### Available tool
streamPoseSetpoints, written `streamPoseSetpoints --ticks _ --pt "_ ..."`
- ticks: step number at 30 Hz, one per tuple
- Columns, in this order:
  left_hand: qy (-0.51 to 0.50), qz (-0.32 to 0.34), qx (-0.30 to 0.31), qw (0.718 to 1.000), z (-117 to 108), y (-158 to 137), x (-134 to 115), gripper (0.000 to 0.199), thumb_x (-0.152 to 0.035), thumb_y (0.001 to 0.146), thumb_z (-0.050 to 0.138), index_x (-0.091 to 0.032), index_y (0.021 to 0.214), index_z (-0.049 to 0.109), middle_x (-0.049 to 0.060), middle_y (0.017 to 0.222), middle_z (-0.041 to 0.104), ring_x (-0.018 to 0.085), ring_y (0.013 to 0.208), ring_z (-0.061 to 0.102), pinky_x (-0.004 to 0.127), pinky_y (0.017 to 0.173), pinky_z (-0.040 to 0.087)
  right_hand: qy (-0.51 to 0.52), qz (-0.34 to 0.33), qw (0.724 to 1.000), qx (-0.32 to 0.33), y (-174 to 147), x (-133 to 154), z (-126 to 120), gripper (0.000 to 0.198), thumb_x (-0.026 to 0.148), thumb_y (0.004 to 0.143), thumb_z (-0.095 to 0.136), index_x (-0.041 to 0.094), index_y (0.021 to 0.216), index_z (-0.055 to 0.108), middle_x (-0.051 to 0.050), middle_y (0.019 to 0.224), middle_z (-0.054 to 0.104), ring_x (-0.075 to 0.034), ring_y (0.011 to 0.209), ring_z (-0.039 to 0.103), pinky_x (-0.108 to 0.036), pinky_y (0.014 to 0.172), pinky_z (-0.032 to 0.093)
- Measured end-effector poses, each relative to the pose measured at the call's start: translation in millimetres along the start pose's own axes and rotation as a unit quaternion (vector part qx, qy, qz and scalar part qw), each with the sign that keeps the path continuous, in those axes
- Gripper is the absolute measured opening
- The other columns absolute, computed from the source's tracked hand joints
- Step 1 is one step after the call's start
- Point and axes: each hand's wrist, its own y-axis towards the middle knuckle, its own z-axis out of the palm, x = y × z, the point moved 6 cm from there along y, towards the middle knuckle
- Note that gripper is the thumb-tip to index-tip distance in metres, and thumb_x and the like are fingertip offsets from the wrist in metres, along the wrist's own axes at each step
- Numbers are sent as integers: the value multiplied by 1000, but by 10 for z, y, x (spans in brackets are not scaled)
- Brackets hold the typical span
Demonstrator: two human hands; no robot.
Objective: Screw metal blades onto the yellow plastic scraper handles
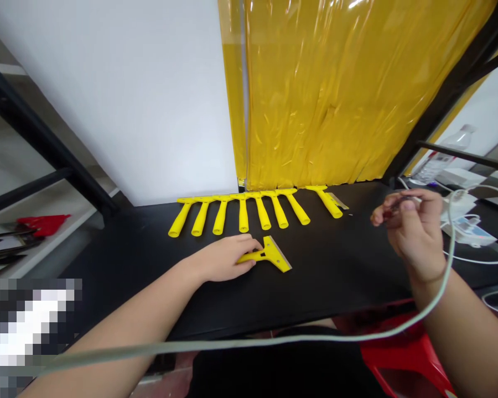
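Note:
My left hand is closed round the handle of a yellow scraper, whose wide head with a metal edge points right, just above the black tabletop. Raised over the right side of the table, my right hand pinches a small dark reddish item, too blurred to name. Behind the left hand, several yellow scrapers lie in a row, heads to the wall and handles toward me. Beside the rightmost one rests a thin metal blade.
A pale cable hangs across the foreground and up past my right wrist. At right are a plastic bottle and a white device with wires. Black frame posts flank the table. A red stool stands below.

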Motion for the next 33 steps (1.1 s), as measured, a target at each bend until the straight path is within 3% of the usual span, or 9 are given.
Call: streamPoseSetpoints --ticks 6,9,12,13,15,16,20,23,33 --pt "6 16 -11 1000 35 22 -7 34 -30 101 56 -22 134 62 8 125 67 25 117 66 36 100 52 190 -17 981 22 515 694 520 16 53 90 78 40 96 69 6 67 35 -10 46 24 -23 42 21" --pt "15 28 -17 999 47 38 1 32 -29 100 57 -23 131 63 7 121 68 24 113 67 35 97 53 -74 -18 993 -90 852 888 435 63 52 112 10 33 93 67 3 72 25 -10 50 18 -27 47 24" --pt "20 41 -25 999 50 44 -2 30 -29 100 59 -23 129 65 7 120 67 23 110 68 33 94 53 -439 41 876 -197 1042 972 542 76 29 111 -8 23 88 64 1 75 44 -8 54 22 -28 51 27" --pt "22 47 -28 998 50 45 -9 30 -29 100 60 -23 129 65 7 121 67 23 110 68 33 94 53 -439 55 875 -196 1052 941 670 71 37 114 2 20 78 61 1 72 47 -6 54 24 -28 50 26" --pt "28 59 -33 997 54 48 -25 31 -29 100 61 -22 130 65 8 122 66 23 111 68 33 96 53 -196 117 971 -64 982 680 1119 71 63 108 17 17 67 52 6 65 45 -2 52 30 -29 53 26" --pt "33 65 -35 997 57 52 -34 31 -30 100 61 -22 131 64 8 122 66 23 112 68 33 96 52 -44 167 985 27 866 524 1402 69 73 103 24 20 66 46 7 60 36 -4 50 31 -27 52 27" --pt "67 78 -33 994 71 102 -54 28 -34 103 59 -21 126 66 8 117 67 23 108 68 32 93 52 253 311 874 273 150 29 2167 52 72 88 69 27 87 44 11 57 27 -9 47 18 -22 46 21" --pt "104 75 -18 992 69 172 -55 25 -32 102 58 -21 124 65 7 114 68 23 104 69 32 89 52 312 354 827 305 -178 -237 2254 51 69 89 71 29 95 40 11 60 35 -9 48 17 -21 49 20" --pt "91 60 13 994 17 364 -49 22 -43 103 59 -21 98 59 4 98 66 20 85 66 30 73 46 359 414 787 282 -419 -446 2218 39 61 100 57 27 95 39 5 69 44 -12 55 30 -22 57 28"
